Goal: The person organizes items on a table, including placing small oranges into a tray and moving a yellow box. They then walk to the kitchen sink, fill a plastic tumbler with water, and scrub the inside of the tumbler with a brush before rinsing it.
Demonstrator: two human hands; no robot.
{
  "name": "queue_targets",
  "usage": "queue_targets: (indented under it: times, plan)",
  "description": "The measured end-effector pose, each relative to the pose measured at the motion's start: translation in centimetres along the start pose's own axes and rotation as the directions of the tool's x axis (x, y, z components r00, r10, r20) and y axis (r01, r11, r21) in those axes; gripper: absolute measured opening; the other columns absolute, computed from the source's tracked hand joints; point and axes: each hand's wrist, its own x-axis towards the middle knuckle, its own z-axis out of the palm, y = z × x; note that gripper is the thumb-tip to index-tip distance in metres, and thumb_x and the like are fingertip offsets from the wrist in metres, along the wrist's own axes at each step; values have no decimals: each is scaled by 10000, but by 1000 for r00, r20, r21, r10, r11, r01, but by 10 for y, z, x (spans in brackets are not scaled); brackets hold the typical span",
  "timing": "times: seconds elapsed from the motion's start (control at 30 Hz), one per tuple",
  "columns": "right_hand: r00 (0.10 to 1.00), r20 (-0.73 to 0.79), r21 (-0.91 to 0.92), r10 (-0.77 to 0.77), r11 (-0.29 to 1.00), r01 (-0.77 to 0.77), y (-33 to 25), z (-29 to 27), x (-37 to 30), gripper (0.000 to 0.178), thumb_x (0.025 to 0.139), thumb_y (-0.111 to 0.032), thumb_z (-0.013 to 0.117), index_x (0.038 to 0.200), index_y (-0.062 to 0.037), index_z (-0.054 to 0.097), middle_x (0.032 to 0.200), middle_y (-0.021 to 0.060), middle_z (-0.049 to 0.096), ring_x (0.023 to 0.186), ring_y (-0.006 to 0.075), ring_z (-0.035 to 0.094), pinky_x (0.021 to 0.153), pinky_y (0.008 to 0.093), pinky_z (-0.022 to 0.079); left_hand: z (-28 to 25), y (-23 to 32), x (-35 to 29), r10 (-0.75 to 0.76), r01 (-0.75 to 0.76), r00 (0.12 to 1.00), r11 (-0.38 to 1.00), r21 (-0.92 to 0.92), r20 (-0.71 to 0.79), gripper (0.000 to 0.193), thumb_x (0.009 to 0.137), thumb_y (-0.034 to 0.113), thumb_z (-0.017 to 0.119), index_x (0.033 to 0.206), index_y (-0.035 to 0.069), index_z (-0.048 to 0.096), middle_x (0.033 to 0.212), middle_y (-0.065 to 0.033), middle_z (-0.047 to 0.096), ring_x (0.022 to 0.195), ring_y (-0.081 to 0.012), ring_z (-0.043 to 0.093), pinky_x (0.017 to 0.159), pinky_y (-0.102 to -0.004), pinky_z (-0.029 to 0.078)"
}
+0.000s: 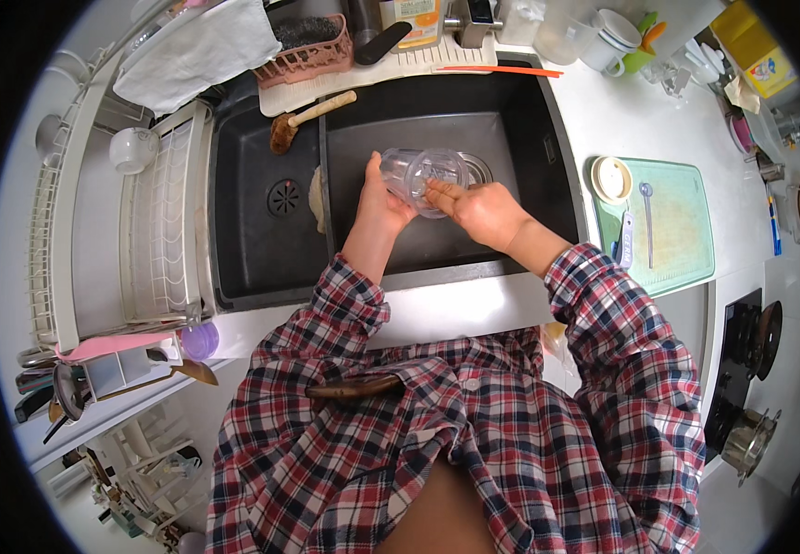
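Over the right bowl of the black double sink (252,268), my left hand (380,214) is closed around a clear, round plastic jar (409,166). The jar lies tilted on its side, its round end turned to the right. My right hand (488,214) meets that end from the right, with curled fingers pressed together at the rim. Whether its fingertips reach inside is hard to tell through the clear plastic. A drain (479,168) shows just behind the jar.
A wooden-handled brush (321,109) and a pale loofah-like pad (317,198) lie at the sink divider. Behind stand a pink caddy (303,65) and a faucet (472,23). Left is a white dish rack (160,222); right, a green-rimmed board (682,222) with a cream lid (612,179).
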Motion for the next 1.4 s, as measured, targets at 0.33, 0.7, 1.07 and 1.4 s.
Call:
queue_targets:
  times: [0.33, 0.7, 1.07, 1.4]
  plan:
    - [864, -51, 418, 500, 797, -436, -62, -12, 41, 265, 886, -141, 591, 1142, -85, 625, 811, 133, 685, 733, 321, 667, 609, 397, 533, 0, -17, -4, 159, -126, 976, 970, -207, 148, 942, 788, 735, 528, 1331, -19, 375, 1260, -212, 531, 1130, -353, 551, 1040, -501, 401]
    - [952, 280, 139, 126, 976, -170, -19, -25, 14, 522, 852, -48, 516, 1343, -222, 519, 1433, -17, 465, 877, 304, 666, 710, 343, 564, -11, -6, 9, 35, -19, 997, 974, -225, 71, 576, 861, 556, 590, 1172, 73, 535, 1105, -155, 604, 996, -315, 603, 871, -491, 504]
    - [974, 210, -215, 87, 976, -40, -3, -26, 8, 568, 853, -66, 520, 1408, -167, 450, 1514, -19, 353, 710, 252, 652, 633, 316, 558, 1, -7, 4, 59, -58, 998, 989, -139, 4, 551, 888, 552, 546, 1153, 68, 567, 1130, -142, 629, 997, -302, 610, 856, -507, 492]
    - [729, 655, 718, 199, 141, -682, -34, -27, 26, 595, 792, 64, 427, 1378, -32, 458, 1214, 188, 588, 754, 223, 703, 618, 305, 545, -17, -19, 25, 27, -63, 990, 962, -264, -135, 655, 849, 602, 569, 1153, 22, 541, 1056, -184, 601, 963, -373, 590, 893, -556, 481]
